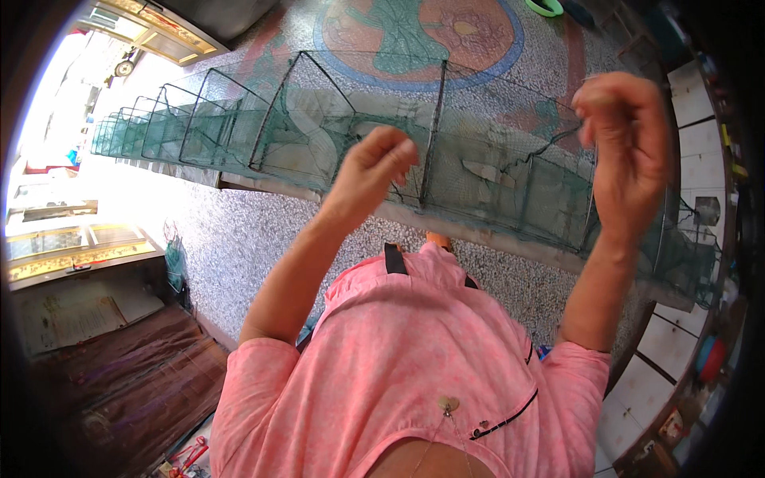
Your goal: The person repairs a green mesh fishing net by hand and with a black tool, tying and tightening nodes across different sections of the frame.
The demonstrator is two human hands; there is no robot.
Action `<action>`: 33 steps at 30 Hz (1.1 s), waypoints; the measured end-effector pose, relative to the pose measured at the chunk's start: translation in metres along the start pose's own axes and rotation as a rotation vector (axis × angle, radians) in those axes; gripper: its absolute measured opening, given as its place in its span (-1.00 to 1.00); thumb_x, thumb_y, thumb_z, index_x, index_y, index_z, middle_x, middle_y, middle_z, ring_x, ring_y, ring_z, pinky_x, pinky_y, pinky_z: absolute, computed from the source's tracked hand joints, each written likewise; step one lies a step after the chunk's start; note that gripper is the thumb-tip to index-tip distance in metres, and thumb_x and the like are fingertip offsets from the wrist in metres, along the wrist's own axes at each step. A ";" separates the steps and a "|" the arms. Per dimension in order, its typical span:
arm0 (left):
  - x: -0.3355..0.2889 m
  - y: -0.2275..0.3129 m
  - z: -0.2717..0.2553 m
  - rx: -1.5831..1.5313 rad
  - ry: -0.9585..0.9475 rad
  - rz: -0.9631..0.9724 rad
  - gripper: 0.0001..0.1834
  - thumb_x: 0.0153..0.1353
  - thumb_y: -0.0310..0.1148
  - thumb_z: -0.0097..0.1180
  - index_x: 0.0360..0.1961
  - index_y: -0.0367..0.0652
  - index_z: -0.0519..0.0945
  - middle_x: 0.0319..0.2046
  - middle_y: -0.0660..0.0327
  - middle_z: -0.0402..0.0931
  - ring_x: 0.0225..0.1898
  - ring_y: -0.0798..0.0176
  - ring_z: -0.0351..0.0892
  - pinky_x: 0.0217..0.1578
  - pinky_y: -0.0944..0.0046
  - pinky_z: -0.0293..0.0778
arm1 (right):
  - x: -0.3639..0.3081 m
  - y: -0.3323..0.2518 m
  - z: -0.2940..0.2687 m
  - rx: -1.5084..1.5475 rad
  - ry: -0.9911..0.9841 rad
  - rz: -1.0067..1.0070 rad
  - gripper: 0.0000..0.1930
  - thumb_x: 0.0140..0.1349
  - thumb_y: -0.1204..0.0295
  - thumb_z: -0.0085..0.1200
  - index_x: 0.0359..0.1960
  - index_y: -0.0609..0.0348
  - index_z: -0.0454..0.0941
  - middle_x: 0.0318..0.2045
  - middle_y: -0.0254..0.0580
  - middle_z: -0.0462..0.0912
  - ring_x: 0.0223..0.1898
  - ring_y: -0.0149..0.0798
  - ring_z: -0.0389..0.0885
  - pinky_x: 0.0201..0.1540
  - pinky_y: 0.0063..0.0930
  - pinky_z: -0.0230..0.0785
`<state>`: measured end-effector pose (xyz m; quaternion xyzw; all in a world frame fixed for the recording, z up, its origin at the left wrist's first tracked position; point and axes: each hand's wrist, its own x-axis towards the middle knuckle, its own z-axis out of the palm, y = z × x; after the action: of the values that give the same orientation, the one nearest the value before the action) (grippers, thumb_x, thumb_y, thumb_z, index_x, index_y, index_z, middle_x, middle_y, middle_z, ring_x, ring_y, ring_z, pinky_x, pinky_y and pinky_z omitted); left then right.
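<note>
A long green mesh net trap (486, 171) with black wire frames stretches from the far left to the right in front of me. It lies along a low, pale bench (510, 239). Above the net's middle is my left hand (374, 163), with thumb and fingers pinched together beside a black upright frame (432, 135). My right hand (625, 139) is raised over the net's right part, its fingers curled in and slightly blurred. Whatever either hand pinches, perhaps something thin, is too small to make out. Dark cord (550, 145) runs through the mesh near the right hand.
A speckled floor (247, 247) with a round coloured pattern (510, 40) extends around the bench. At the far right sits a green basin (545, 6). White cabinet fronts (665, 342) line the right side; a door (80, 247) stands at left.
</note>
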<state>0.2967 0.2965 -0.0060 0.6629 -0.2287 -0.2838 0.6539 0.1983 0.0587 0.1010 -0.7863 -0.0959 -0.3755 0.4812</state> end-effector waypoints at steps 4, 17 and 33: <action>0.001 0.008 -0.014 -0.051 -0.021 -0.013 -0.82 0.29 -0.29 0.03 -0.31 -0.19 0.51 -0.36 0.32 0.43 -0.30 0.45 0.41 -0.22 0.42 0.35 | -0.011 0.018 -0.055 -0.165 -0.559 0.822 -0.87 0.28 0.40 0.06 -0.32 0.21 0.53 -0.47 -0.47 0.51 -0.54 -0.67 0.29 -0.52 -0.77 0.14; 0.019 0.023 -0.017 -0.240 0.037 -0.078 -0.80 0.35 -0.25 -0.06 -0.30 -0.17 0.42 -0.28 0.20 0.55 -0.40 0.41 0.54 -0.37 0.44 0.42 | -0.032 0.023 -0.005 -0.239 -0.288 0.167 -0.88 0.13 0.47 0.15 -0.27 0.07 0.59 -0.43 -0.41 0.49 -0.37 -0.42 0.47 -0.33 -0.57 0.34; 0.014 0.019 -0.011 0.099 0.049 -0.115 -0.80 0.39 -0.26 -0.12 -0.34 -0.13 0.37 -0.25 0.22 0.61 -0.59 0.58 0.38 -0.58 0.57 0.27 | -0.062 0.073 0.072 -0.332 -0.386 0.268 -0.91 0.02 0.49 0.20 -0.40 0.08 0.65 -0.44 -0.32 0.53 -0.29 -0.19 0.49 -0.25 -0.36 0.36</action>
<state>0.3156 0.2948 0.0112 0.7132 -0.1879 -0.2932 0.6083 0.2282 0.0931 -0.0093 -0.9170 -0.0181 -0.1623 0.3640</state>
